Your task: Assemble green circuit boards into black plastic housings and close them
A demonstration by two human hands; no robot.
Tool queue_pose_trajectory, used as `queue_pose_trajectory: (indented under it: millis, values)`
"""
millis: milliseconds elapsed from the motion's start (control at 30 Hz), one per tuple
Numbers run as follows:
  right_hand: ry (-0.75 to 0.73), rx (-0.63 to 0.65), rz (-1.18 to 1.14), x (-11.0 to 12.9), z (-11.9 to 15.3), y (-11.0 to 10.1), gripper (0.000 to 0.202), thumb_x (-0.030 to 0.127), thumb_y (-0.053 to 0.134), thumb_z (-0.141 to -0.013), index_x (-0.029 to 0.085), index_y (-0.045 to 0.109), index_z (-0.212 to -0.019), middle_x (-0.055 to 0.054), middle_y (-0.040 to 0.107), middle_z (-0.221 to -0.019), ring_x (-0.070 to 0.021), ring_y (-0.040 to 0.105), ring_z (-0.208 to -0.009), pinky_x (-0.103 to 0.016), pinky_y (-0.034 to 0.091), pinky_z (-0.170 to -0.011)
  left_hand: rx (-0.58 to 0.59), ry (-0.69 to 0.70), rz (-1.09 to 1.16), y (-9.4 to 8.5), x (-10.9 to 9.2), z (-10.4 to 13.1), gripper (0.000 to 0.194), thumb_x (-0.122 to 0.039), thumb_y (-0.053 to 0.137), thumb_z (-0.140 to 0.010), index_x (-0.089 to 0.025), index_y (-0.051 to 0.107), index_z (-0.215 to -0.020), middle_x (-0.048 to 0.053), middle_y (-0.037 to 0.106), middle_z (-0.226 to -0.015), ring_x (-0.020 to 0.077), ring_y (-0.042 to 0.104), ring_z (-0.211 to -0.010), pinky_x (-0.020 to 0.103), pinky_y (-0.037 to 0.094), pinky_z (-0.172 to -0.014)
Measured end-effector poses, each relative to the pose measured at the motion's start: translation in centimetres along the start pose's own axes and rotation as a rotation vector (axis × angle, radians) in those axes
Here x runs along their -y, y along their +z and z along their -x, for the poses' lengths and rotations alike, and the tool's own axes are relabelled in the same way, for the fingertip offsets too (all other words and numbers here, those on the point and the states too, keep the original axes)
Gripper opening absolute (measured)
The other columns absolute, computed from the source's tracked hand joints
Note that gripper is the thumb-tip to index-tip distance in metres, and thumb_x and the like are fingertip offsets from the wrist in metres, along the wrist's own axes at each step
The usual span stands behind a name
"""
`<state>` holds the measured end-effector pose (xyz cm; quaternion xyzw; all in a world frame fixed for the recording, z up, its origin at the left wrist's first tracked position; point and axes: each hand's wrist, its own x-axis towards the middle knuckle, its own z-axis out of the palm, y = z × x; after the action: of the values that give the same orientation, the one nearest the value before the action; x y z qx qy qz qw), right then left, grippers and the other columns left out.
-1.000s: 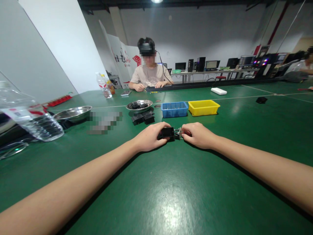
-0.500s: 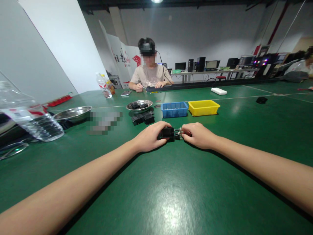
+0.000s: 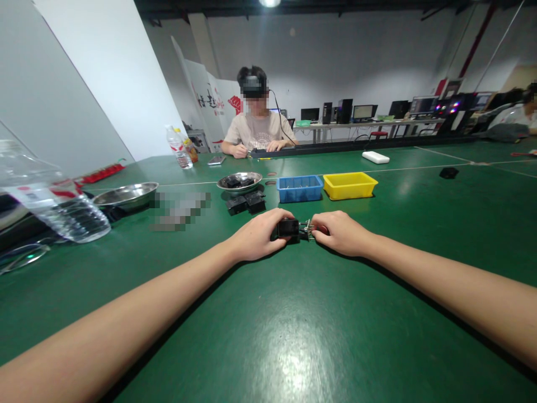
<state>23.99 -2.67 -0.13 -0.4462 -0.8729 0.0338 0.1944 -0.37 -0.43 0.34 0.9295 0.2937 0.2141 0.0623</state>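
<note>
The green bench (image 3: 356,324) gives lots of room on the near side of the left hand (image 3: 264,232) and the right hand (image 3: 344,232). Past them, the edges of a blue bin (image 3: 300,193) and a yellow bin (image 3: 352,191) come close, and some black boxes (image 3: 246,202) sit near the left hand. That hand grips a dark, shiny block (image 3: 288,226) with straight sides, low over the bench, between the hands. The right hand pinches a metal piece (image 3: 308,229) with thin pins, right beside it.

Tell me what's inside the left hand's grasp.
The left hand holds a black boxy part, its right side showing past the fingers. The hand covers most of its left end; anything deeper in the palm is hidden.
</note>
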Motion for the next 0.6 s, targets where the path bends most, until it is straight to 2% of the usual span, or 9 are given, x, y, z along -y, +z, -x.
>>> queue_pose_trajectory:
  millis: [600]
  values:
    - [-0.001, -0.006, -0.02, 0.0, 0.02, 0.03, 0.009, 0.016, 0.058, -0.086, 0.016, 0.066, -0.082, -0.003, 0.065, -0.074, -0.0148, 0.049, -0.065, -0.025, 0.029, -0.062, -0.006, -0.015, -0.001, 0.02, -0.01, -0.04, 0.037, -0.021, 0.062, -0.082, -0.019, 0.055, -0.118, 0.01, 0.068, -0.115, 0.0249, 0.067, -0.104, 0.04, 0.054, -0.092]
